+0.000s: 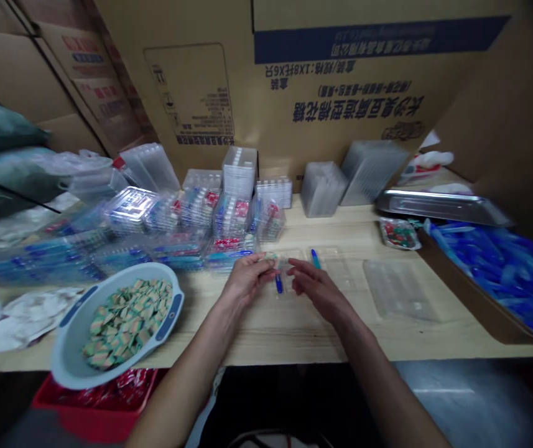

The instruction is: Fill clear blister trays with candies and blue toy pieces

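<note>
Hands meet just right of the pale blue basin (71,343), and here's the close work! The left hand (245,280) has its thumb and fingers pinched on a small greenish piece (270,256), out to the right of the basin and a little beyond it; blur hides the finer detail. Over comes the view to the right hand (319,291), farther right of the basin, palm down, fingers bent and loosely spread; whether their tips touch the plastic beneath, I cannot tell. A dark blue stick (279,283) sits between the hands, a teal-and-blue one (315,259) just past the right fingers, near a clear tray (341,267).

Back to the basin: it's loaded with small green-and-tan pieces (129,320), and its near end juts over the edge of the surface (257,339). Below it, a red bin (98,423) of shiny red packets; left of it, crumpled white cloth (26,320). Filled clear packs (229,211) crowd in behind it, stacked and leaning. Now far right of the basin: a translucent flat tray (399,289), then a cardboard box (462,292) brimming with blue packets (509,267), a metal tray (443,206) behind!
</note>
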`<state>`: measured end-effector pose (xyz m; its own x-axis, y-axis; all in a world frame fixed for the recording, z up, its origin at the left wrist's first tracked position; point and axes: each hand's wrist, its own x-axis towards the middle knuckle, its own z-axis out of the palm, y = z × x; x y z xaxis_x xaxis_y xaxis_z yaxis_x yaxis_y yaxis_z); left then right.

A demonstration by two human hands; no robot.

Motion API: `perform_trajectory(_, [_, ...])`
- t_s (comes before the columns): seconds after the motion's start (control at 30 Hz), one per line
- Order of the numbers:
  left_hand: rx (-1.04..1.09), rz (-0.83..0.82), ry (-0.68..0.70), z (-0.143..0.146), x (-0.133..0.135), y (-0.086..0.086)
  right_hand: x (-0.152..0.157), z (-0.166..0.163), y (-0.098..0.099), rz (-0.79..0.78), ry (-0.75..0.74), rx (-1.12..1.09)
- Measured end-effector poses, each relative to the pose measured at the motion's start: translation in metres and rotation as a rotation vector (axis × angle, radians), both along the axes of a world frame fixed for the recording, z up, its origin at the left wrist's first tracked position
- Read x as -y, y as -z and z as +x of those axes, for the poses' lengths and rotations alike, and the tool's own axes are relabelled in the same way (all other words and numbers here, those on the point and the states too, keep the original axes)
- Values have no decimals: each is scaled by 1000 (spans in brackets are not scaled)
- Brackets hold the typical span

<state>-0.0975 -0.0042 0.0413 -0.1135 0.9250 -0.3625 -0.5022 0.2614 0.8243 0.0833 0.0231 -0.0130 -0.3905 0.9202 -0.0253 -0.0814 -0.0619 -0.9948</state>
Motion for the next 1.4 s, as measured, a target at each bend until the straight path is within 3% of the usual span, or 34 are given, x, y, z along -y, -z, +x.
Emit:
perform_trajectory(0.07, [25, 3, 69, 22, -21, 16, -12, -2, -5, -76, -54, -59])
perform_trajectory(0.17, [2, 21, 120, 42, -46, 37, -37, 6, -5, -60, -30, -80])
perform_trajectory(0.37, [-135, 56, -20, 64, -78, 58, -77, 22, 9, 16, -71, -7])
perform_trajectory(0.53, [-181, 69, -1, 70, -84, 57, -86, 22, 26, 75, 26, -77])
perform_trajectory(0.7, [-166, 88, -12, 72, -82, 53, -87, 28, 27, 94, 136, -125])
perform_trajectory(0.9, [-182, 36, -98, 73, -82, 55, -83, 35, 19, 67, 40, -203])
perform_trajectory(1.0, [-221, 66, -93, 76, -79, 54, -81, 34, 21, 100, 8, -142])
perform_trajectory(1.17, [-183, 79, -20, 78, -72, 49, -83, 30, 32, 242, 157, 43])
perform_trajectory(1.4, [-92, 76, -7, 78, -68, 49, -80, 28, 29, 236, 208, -47])
